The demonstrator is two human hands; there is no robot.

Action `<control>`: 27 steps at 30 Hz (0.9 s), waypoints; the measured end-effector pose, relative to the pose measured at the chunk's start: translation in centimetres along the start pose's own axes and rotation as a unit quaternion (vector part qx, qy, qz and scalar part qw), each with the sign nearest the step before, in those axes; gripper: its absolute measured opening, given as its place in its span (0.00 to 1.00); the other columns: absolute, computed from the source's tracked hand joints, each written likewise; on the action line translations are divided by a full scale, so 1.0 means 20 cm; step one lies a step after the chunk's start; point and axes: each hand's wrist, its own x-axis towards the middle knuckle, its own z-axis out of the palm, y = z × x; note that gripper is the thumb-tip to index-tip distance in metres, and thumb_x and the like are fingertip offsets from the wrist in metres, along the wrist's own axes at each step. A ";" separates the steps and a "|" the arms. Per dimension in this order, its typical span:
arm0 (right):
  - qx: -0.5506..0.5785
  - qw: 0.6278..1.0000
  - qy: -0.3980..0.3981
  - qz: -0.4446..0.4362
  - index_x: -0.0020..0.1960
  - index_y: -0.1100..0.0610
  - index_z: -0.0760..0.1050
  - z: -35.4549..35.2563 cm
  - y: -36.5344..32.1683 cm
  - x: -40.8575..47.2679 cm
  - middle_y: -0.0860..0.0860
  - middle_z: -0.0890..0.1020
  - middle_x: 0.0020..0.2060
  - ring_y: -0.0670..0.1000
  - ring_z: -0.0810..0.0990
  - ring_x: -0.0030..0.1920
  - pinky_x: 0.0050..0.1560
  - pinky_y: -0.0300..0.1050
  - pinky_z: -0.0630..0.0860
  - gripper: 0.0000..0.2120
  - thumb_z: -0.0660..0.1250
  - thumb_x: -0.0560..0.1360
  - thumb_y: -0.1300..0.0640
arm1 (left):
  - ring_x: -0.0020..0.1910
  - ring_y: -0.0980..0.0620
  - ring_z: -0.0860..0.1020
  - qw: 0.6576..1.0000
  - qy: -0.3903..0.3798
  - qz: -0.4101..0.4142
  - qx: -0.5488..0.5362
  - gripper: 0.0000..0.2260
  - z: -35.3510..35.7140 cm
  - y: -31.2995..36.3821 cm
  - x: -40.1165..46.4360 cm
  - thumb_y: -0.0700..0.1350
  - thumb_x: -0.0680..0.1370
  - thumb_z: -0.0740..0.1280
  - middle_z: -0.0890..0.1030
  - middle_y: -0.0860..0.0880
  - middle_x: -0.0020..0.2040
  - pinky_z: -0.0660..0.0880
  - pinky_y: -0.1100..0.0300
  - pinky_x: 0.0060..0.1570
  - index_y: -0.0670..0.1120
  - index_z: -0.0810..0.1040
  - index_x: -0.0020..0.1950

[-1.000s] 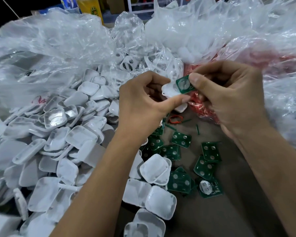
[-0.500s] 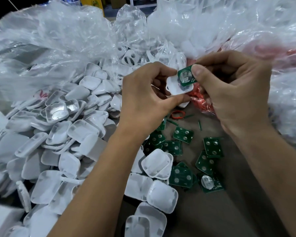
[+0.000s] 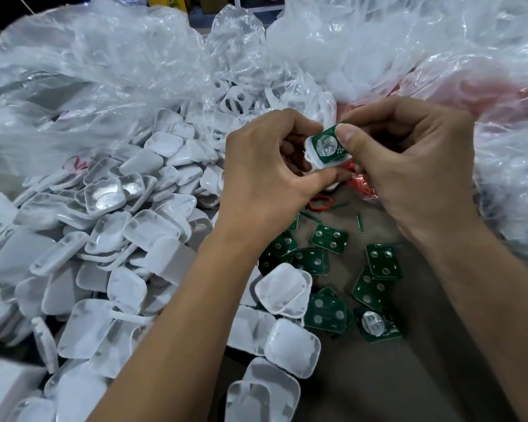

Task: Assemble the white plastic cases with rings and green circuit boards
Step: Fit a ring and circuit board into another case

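Head view: a small white plastic case (image 3: pixel 313 159) is held in the curled grip of the left hand (image 3: pixel 265 178). A square green circuit board with a round silver disc (image 3: pixel 328 144) is pinched by the right hand (image 3: pixel 409 169), thumb on top, and set on the case. More green boards (image 3: pixel 329 236) lie on the brown counter (image 3: pixel 409 376), beside a heap of white cases (image 3: pixel 119 239). No legible writing is made out.

Crumpled clear plastic bags (image 3: pixel 110 74) heap along the far side (one tinted red (image 3: pixel 485 95)) on a brown tabletop (image 3: pixel 393 376).
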 end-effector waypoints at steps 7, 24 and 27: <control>0.000 1.000 -0.013 0.004 0.49 0.61 0.86 0.00 0.00 0.01 0.49 0.88 0.40 0.47 0.88 0.39 0.41 0.41 0.82 0.05 0.78 0.75 0.60 | 0.35 0.56 0.81 1.000 -0.006 -0.002 -0.004 0.18 0.00 0.00 0.00 0.52 0.63 0.85 0.82 0.58 0.39 0.80 0.57 0.36 0.50 0.84 0.48; -0.093 0.995 -0.021 -0.007 0.48 0.53 0.85 0.00 0.02 -0.01 0.47 0.85 0.38 0.46 0.82 0.35 0.36 0.36 0.75 0.07 0.79 0.74 0.53 | 0.32 0.62 0.81 0.998 -0.016 -0.030 -0.043 0.18 -0.01 0.01 -0.01 0.47 0.63 0.86 0.81 0.59 0.36 0.78 0.68 0.35 0.49 0.84 0.48; -0.037 0.996 -0.037 0.071 0.52 0.54 0.83 -0.02 0.02 0.01 0.54 0.85 0.40 0.50 0.83 0.35 0.35 0.42 0.79 0.12 0.81 0.72 0.52 | 0.37 0.58 0.84 0.996 -0.028 -0.050 -0.075 0.19 -0.01 0.00 -0.01 0.47 0.63 0.86 0.85 0.57 0.40 0.83 0.58 0.40 0.48 0.85 0.49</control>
